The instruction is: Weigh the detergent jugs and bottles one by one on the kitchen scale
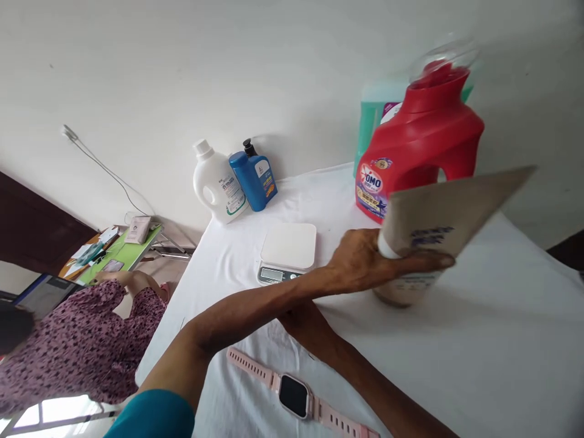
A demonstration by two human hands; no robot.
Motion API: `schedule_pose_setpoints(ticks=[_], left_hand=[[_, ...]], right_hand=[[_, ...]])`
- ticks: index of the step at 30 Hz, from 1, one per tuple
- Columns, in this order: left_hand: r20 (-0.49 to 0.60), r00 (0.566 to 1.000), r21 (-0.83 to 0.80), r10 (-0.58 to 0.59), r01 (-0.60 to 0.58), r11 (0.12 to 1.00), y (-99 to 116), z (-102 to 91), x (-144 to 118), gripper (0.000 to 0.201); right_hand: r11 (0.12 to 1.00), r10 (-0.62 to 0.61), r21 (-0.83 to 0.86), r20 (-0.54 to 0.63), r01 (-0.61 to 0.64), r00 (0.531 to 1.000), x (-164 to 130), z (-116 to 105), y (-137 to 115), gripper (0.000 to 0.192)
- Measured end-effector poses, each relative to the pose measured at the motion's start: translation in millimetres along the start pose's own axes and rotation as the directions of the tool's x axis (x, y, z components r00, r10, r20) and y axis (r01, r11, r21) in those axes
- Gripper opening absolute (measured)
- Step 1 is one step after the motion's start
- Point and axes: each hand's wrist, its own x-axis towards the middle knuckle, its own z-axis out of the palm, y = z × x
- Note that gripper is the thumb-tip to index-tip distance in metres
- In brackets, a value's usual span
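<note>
Here, line by line:
Left hand: your left hand (365, 261) crosses over your other forearm and wraps the lower part of the tan pouch (438, 231), thumb on top, fingers (433, 261) stretched along its front.
Right hand: your right hand is hidden under the left forearm, with only the forearm showing, so I cannot tell how its fingers stand.
Pouch: it tilts up and away to the right of your left hand, its flat top edge blurred, its round base low over the white cloth (479, 340); whether the base touches the cloth I cannot tell.
Red jug: the red detergent jug (420, 146) stands just behind your left hand, upright, with a clear cap; the pouch covers part of its lower right side.
Green bottle: a green bottle (371, 115) stands behind the red jug, mostly hidden by it.
Scale: the small white scale (288, 246) lies to the left of your left hand, near your wrist.
Far bottles: a white bottle (218, 181) and a blue bottle (255, 173) lean together by the wall, well beyond the scale.
Watch: the pink watch (294, 395) lies flat on the cloth below your crossed forearms.
Other person: someone in a patterned purple sleeve (86, 340) sits far to your left, apart from the table.
</note>
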Motion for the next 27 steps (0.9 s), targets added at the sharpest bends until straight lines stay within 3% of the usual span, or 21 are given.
schedule_pose_setpoints(ticks=[3, 8, 11, 14, 20, 27], left_hand=[[-0.149, 0.988, -0.1, 0.045, -0.061, 0.993, 9.6, -23.0, -3.6, 0.035], [-0.355, 0.894, 0.051, 0.274, -0.274, 0.96, 31.7, -86.0, -10.8, 0.027], [-0.404, 0.855, 0.169, 0.326, -0.28, 0.945, 31.8, -119.5, -18.9, 0.024], [-0.424, 0.844, 0.227, 0.328, -0.251, 0.941, 21.9, -141.1, -26.9, 0.025], [-0.456, 0.837, 0.266, 0.303, -0.197, 0.944, 0.1, -154.8, -31.0, 0.028], [-0.466, 0.846, 0.233, 0.26, -0.166, 0.958, -1.0, -150.1, -29.0, 0.029]], right_hand=[[1.0, 0.008, 0.007, 0.019, -0.008, 1.0, 2.2, 0.8, -2.9, 0.042], [0.995, 0.05, 0.081, 0.036, -0.053, 0.998, 2.2, 0.6, -6.7, 0.045], [0.996, 0.05, 0.07, 0.033, -0.052, 0.998, 2.0, 0.8, -6.0, 0.045], [0.998, 0.034, 0.057, 0.029, -0.036, 0.999, 2.4, 0.6, -5.8, 0.046], [0.997, 0.041, 0.063, 0.045, -0.044, 0.998, 2.4, -0.8, -7.9, 0.049], [0.997, 0.042, 0.056, 0.049, -0.045, 0.998, 1.9, -1.8, -9.1, 0.05]])
